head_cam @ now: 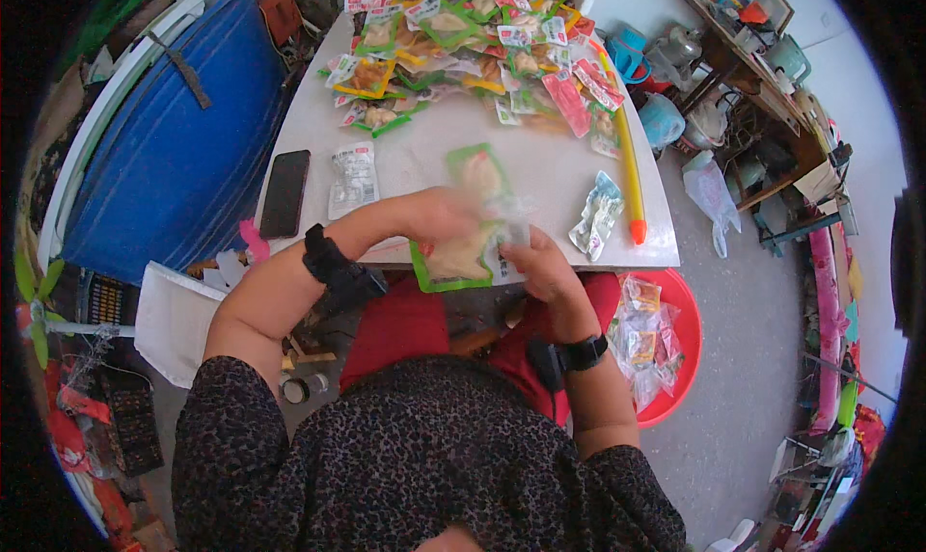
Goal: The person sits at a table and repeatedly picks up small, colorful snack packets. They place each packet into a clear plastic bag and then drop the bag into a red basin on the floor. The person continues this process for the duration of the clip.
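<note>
At the table's near edge my right hand (pixel 541 261) grips the side of a clear food packet (pixel 459 261) with a green border and pale contents. My left hand (pixel 450 216) is blurred above that packet, its fingers unclear. Just beyond it is a second green-bordered packet (pixel 479 174), also blurred; whether my left hand holds it cannot be made out. A white printed sachet (pixel 353 179) lies to the left on the white table (pixel 427 143). To the right rests a crumpled silvery sachet (pixel 599 216).
Many colourful food packets (pixel 463 46) are heaped at the table's far end. A black phone (pixel 286 194) lies at left, a yellow tube with an orange tip (pixel 631 169) along the right edge. Below right stands a red basin (pixel 687 364) holding plastic packets. A blue tub (pixel 188 132) flanks the table.
</note>
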The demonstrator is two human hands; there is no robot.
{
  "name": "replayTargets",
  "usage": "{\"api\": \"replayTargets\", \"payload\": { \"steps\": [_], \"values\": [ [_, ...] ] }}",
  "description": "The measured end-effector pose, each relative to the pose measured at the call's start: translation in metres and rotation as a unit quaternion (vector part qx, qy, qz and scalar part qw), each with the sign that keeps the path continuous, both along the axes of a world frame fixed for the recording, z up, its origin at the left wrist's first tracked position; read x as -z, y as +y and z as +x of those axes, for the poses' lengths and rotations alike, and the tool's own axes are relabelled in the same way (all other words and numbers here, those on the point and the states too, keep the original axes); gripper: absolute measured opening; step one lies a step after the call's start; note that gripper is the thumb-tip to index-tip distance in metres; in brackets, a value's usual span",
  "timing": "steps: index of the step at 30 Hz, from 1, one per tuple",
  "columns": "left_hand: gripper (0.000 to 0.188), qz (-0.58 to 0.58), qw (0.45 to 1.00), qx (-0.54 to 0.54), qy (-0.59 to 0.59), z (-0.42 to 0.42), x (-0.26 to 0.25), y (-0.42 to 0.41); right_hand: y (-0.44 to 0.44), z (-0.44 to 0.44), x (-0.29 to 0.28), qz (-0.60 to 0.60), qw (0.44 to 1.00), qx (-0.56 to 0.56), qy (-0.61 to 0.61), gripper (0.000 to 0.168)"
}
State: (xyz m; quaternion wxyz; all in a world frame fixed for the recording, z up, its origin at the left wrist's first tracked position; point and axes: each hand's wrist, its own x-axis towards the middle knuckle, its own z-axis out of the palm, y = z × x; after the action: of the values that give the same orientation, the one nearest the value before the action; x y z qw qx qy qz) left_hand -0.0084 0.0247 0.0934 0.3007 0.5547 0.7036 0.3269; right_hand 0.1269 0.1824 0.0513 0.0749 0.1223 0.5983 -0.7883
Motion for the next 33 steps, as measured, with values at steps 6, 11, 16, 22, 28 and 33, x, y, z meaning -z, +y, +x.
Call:
{"api": "replayTargets", "payload": {
  "steps": [6,11,16,22,28,33],
  "values": [
    [0.02,0.054,0.972,-0.224,0.045,-0.003,0.013,0.004,0.018,0.047,0.022,-0.124,0.973,0.191,0.04,0.021],
    [0.027,0.002,0.952,-0.203,0.23,0.028,0.051,0.019,0.042,0.065,0.021,-0.194,0.928,0.3,0.101,0.026],
    [0.026,-0.091,0.939,-0.222,0.248,0.037,0.065,0.039,0.05,0.068,0.035,-0.233,0.91,0.327,0.104,0.027],
    [0.024,-0.069,0.947,-0.247,0.19,0.026,0.085,0.047,0.035,0.056,0.034,-0.261,0.909,0.311,0.095,0.026],
    [0.019,0.01,0.945,-0.279,0.173,0.043,0.076,0.051,0.033,0.04,0.044,-0.255,0.914,0.306,0.077,0.025],
    [0.015,0.053,0.934,-0.292,0.199,0.059,0.066,0.057,0.034,0.015,0.064,-0.284,0.906,0.302,0.082,0.022]
  ]
}}
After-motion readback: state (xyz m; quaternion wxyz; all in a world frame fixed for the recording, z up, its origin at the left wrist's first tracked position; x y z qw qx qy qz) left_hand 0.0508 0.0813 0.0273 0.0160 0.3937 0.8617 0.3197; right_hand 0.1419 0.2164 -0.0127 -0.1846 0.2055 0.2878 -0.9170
